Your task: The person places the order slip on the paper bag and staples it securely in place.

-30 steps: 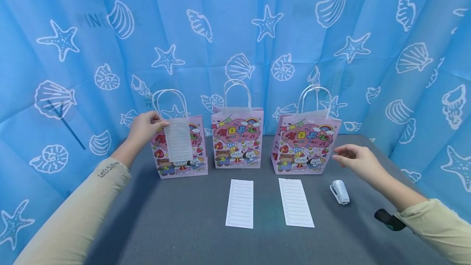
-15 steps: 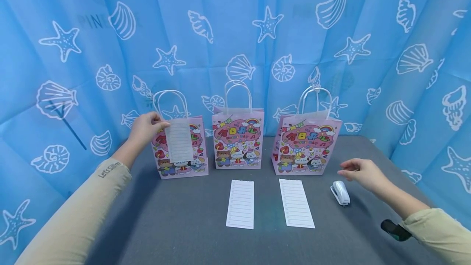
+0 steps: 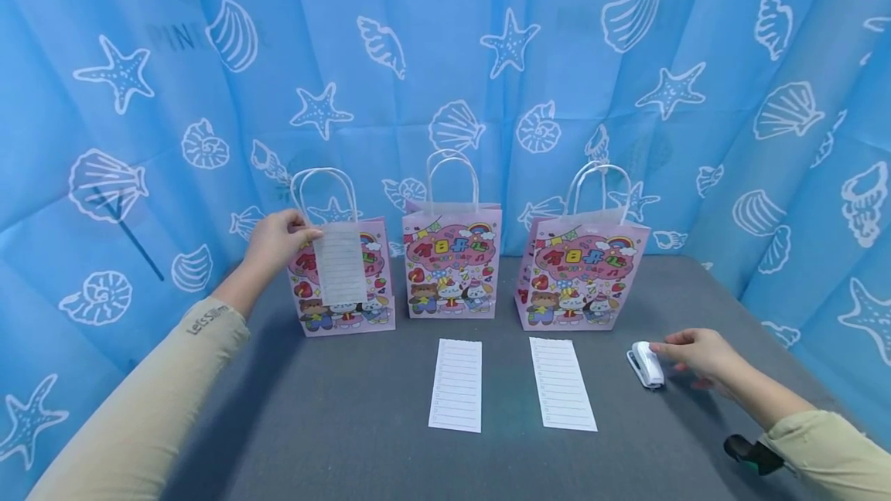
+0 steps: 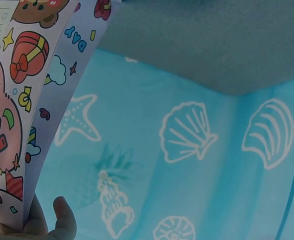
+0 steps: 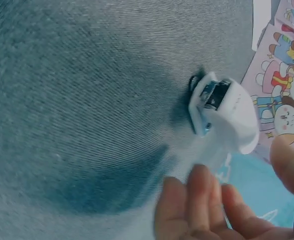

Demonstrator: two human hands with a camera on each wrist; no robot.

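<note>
In the head view, the left hand [image 3: 274, 242] is pinching the sheet [image 3: 341, 265] against the top of the left bag [image 3: 379, 277], both probably light and easily creased, while the right hand [image 3: 706, 356] is poised at the stapler [image 3: 648, 366], which is lying on the table [image 3: 334, 424]. In the left wrist view, fingers [image 4: 63, 220] are showing by the bag's rim, the thumb's grip not being visible. In the right wrist view, thumb and fingers are standing apart beside the stapler, its smooth, stiff, probably light body seemingly offering the surest hold along its sides.
</note>
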